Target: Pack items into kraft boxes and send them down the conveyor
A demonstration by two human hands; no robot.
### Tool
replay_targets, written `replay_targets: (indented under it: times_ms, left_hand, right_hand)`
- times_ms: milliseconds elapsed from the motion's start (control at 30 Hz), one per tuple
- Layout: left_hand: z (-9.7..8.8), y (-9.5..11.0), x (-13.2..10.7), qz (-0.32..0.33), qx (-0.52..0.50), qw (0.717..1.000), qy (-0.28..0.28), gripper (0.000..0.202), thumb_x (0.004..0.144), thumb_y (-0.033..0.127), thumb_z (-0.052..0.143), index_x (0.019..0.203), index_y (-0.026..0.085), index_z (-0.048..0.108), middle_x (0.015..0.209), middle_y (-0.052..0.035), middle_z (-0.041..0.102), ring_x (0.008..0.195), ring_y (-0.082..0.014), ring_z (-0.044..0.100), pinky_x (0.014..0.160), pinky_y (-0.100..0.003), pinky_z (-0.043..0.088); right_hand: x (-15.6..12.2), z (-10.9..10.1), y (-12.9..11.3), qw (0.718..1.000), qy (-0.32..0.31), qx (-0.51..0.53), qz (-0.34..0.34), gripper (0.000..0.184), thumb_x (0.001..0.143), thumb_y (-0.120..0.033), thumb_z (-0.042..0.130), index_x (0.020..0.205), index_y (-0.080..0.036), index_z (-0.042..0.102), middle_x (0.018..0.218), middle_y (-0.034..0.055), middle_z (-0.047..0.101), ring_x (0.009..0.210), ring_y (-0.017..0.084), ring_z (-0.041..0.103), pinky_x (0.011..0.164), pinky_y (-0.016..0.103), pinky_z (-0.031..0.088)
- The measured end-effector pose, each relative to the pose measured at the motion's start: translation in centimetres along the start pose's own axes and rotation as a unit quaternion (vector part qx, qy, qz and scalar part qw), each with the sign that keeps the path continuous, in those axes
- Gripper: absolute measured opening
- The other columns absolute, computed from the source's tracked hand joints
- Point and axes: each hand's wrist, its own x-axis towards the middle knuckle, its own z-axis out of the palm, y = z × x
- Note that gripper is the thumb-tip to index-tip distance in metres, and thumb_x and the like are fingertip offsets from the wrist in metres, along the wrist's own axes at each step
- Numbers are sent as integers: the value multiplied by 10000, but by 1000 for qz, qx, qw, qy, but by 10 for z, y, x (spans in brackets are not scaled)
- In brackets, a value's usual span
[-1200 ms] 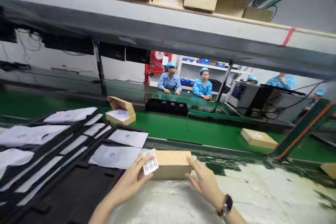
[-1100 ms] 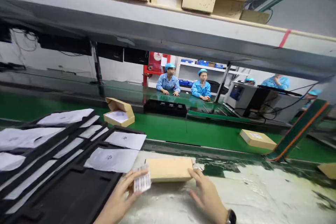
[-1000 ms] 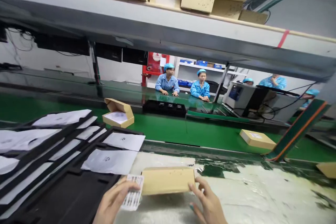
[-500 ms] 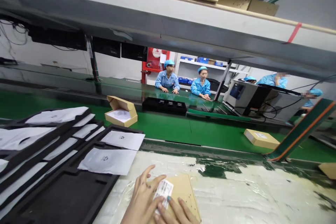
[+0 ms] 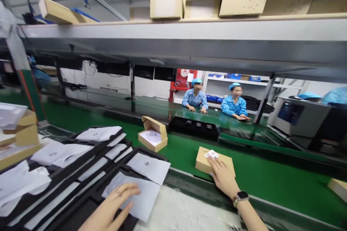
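My right hand lies flat, fingers extended and together, on the near edge of the closed cardboard box; it presses on the box and grips nothing. My left hand is open, fingers loosely spread, palm down on a white pouch at lower centre of the frame; it clamps nothing. The two hands are well apart.

The closed cardboard box is flat, brown and rectangular, with one white barcode label on its top, just beyond my fingertips. It sits on the green conveyor belt, right of centre, just past the belt's near rail.

Count on the belt: one closed box under my hand, one open box left of it with its lid raised and a white sheet inside, and part of a third box at the right edge. A black foam tray at lower left carries several white pouches. Two people in blue caps stand beyond the belt, centre frame. I see a wristwatch on my right wrist.
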Motion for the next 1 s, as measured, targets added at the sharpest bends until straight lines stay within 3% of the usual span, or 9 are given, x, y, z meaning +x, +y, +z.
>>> replay_targets:
  times_ms: [100,233,300,400,533,633,800,900,1000]
  left_hand:
    - [8,-22,97,8,97,995,-33,406,989,257,367,1337,255,576,1400,-47,564,1334,-224,480,1153,-412,392]
    - [50,-37,215,-18,190,979,-67,458,927,254,529,1363,114,538,1418,-163,534,1365,-321,425,1138,-484,358]
    - [74,-36,253,-36,199,976,-82,403,892,265,614,1250,81,606,1294,-197,612,1262,-344,522,1068,-496,414]
    - [98,-25,279,-58,202,974,-89,267,919,249,610,1138,98,635,1148,-146,662,1060,-278,629,961,-467,478]
    - [102,8,280,-35,180,981,-68,228,926,167,550,1131,112,633,1134,-126,655,1005,-247,640,909,-404,483]
    - [96,56,267,14,162,986,-41,257,918,159,497,1124,125,646,1142,-145,649,1059,-279,617,923,-398,448]
    - [96,170,216,94,125,987,-32,256,875,172,475,1031,121,672,1066,-171,643,1074,-331,577,966,-464,373]
    - [107,227,169,104,89,989,-60,272,840,184,499,1024,115,687,998,-190,647,1030,-348,580,924,-494,375]
    - [128,260,124,80,51,990,-100,318,844,235,507,1054,90,696,962,-230,651,993,-371,583,903,-540,382]
  right_hand:
    - [12,23,19,999,41,-14,14,695,917,-144,410,1575,-254,215,1610,12,240,1445,264,306,1126,468,361]
    - [4,26,8,996,73,-25,37,709,917,-124,401,1577,-287,201,1641,19,104,1492,283,177,1138,484,339]
    - [1,22,1,996,75,-16,43,701,921,-128,404,1571,-311,216,1642,20,95,1487,300,189,1134,512,342]
    - [4,14,-7,995,82,16,46,668,929,-122,399,1554,-321,272,1640,18,120,1477,308,221,1122,525,367]
    - [10,2,-30,990,80,106,40,574,958,-139,383,1505,-312,373,1634,-5,161,1480,279,216,1144,492,369]
    - [17,-12,-59,967,102,222,68,575,991,-210,394,1546,-298,272,1639,18,135,1490,270,184,1177,501,323]
    - [21,-43,-87,858,174,449,176,795,996,-454,477,1583,-237,-12,1641,106,71,1496,289,155,1201,536,241]
    - [-6,-56,-89,797,200,532,205,775,988,-518,466,1579,-218,65,1630,127,124,1483,296,205,1202,536,228]
    - [-59,-54,-91,770,172,571,226,642,1000,-529,420,1540,-234,234,1596,112,258,1456,280,283,1217,518,188]
